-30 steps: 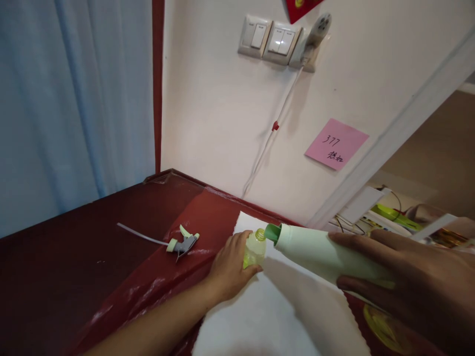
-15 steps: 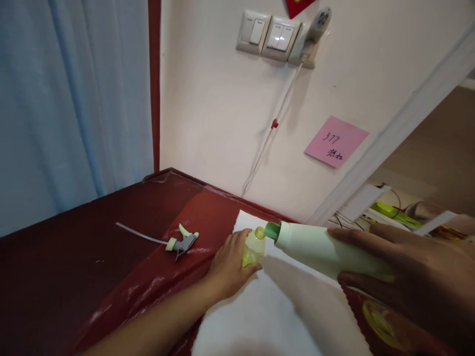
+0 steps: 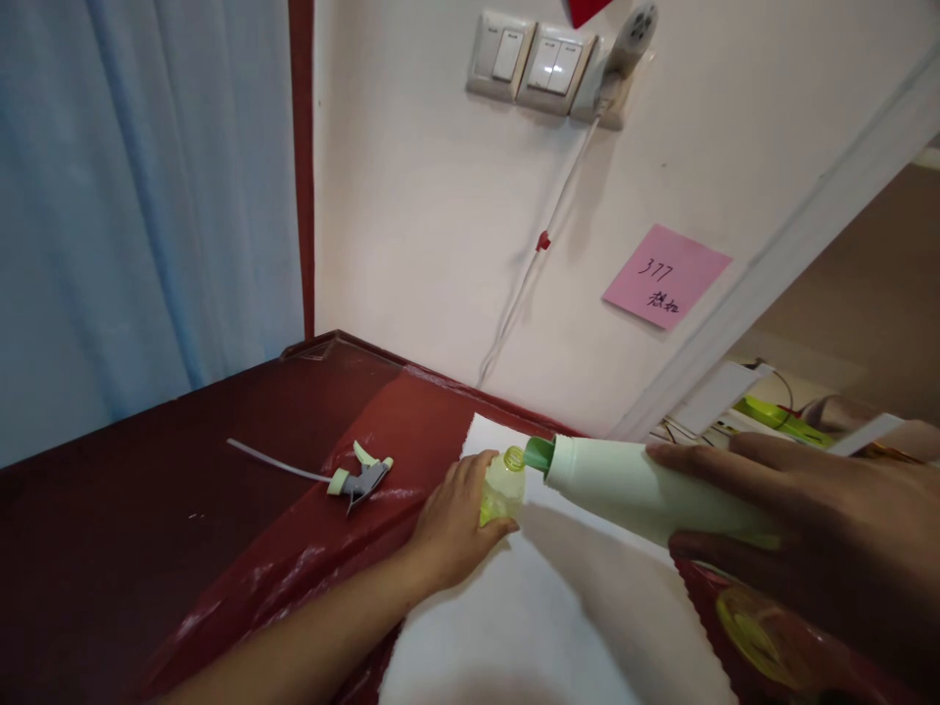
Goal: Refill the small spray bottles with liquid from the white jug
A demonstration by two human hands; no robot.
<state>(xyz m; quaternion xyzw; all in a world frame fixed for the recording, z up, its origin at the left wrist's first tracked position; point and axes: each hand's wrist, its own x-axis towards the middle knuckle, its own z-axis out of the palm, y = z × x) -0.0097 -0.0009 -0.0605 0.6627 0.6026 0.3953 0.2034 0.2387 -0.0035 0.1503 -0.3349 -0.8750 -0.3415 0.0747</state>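
My left hand (image 3: 456, 524) is wrapped round a small see-through yellow-green spray bottle (image 3: 505, 485), which stands with its neck uncovered on a white cloth (image 3: 506, 617). From the right, my right hand (image 3: 815, 519) grips a pale green bottle (image 3: 624, 485) tilted almost level. Its darker green spout (image 3: 540, 453) points at the small bottle's mouth, very close to it; whether they touch I cannot tell. Left of my left hand, a grey and pale green trigger sprayer head (image 3: 363, 480) with a long thin tube lies on the table.
Red plastic sheeting (image 3: 397, 421) covers part of the dark red table (image 3: 242, 529). Under my right hand lies a round yellowish object (image 3: 756, 632). Behind are a wall with switches (image 3: 554, 69), a plugged-in cable (image 3: 540, 245) and a pink note (image 3: 665, 277). A blue curtain (image 3: 147, 196) hangs left.
Both hands and both bottles hold nearly the same positions. The view has shifted very slightly.
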